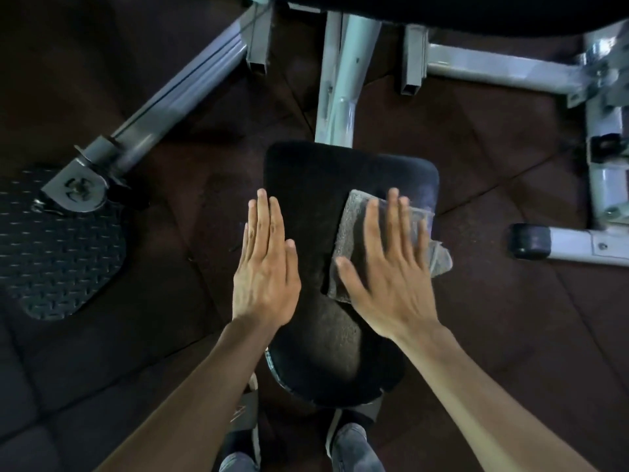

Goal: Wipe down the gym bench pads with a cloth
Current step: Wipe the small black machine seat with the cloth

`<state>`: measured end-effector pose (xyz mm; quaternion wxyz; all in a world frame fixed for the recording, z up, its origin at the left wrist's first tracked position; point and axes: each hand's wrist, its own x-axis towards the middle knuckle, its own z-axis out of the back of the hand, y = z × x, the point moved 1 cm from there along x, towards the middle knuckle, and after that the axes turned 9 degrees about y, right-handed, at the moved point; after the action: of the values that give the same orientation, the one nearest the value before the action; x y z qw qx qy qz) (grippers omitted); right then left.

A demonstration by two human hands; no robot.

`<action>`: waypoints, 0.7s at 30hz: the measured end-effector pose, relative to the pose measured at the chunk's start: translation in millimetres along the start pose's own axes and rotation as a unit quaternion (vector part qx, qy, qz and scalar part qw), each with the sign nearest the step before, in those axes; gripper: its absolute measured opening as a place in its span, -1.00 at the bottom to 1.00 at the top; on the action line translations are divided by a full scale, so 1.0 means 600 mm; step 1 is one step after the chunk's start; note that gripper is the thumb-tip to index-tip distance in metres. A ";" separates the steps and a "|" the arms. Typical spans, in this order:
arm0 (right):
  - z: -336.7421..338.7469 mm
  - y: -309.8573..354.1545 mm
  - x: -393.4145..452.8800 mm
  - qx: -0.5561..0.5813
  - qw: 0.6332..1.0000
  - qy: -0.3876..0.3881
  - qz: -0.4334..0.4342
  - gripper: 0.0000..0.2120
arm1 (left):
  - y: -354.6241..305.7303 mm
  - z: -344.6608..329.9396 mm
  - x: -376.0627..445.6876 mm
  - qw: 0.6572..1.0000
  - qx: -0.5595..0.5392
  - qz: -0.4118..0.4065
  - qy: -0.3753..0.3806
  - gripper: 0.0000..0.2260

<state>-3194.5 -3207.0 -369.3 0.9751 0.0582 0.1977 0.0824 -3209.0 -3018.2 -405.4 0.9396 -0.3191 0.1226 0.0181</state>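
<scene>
A black padded seat (pixel 316 185) of a gym bench fills the middle of the head view, widest at its far end. A grey cloth (pixel 350 229) lies on its right half, one corner hanging over the pad's right edge. My right hand (pixel 391 267) lies flat on the cloth with straight, spread fingers, pressing it onto the pad. My left hand (pixel 265 264) is flat with straight fingers at the pad's left edge, holding nothing. A second dark pad (pixel 442 11) spans the top of the view.
White steel frame tubes (pixel 340 76) run from the seat toward the far pad, and to the right (pixel 606 185). A black treaded footplate (pixel 58 253) on a grey arm sits at left. Dark rubber floor tiles surround the bench. My shoes (pixel 354 447) show below the seat.
</scene>
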 end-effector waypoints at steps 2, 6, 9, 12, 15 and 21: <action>-0.005 0.006 0.044 -0.014 1.000 -0.005 0.004 -0.19 | 0.002 0.000 0.000 1.000 -0.001 0.002 -0.001 -0.47; 0.018 -0.038 0.137 0.000 0.999 -0.049 -0.024 -0.23 | -0.002 0.001 0.002 1.000 0.002 0.014 0.003 -0.47; 0.033 -0.038 0.162 0.002 0.998 -0.057 -0.033 -0.27 | -0.003 0.001 0.003 1.000 0.002 0.024 0.000 -0.46; 0.024 -0.002 0.130 -0.007 0.999 -0.035 0.041 -0.30 | -0.002 0.003 0.004 1.000 -0.003 0.031 0.005 -0.46; -0.009 0.043 0.039 -0.015 0.991 -0.003 0.129 -0.35 | 0.007 0.012 0.003 0.999 -0.024 0.018 0.015 -0.47; -0.050 -0.003 -0.133 -0.058 0.971 0.061 0.224 -0.38 | 0.000 0.035 -0.003 0.998 0.010 0.036 0.043 -0.50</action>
<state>-3278.8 -3220.8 -366.9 0.9195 0.0393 0.2339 0.3134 -3206.1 -3005.7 -388.8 0.9354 -0.3054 0.1743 0.0365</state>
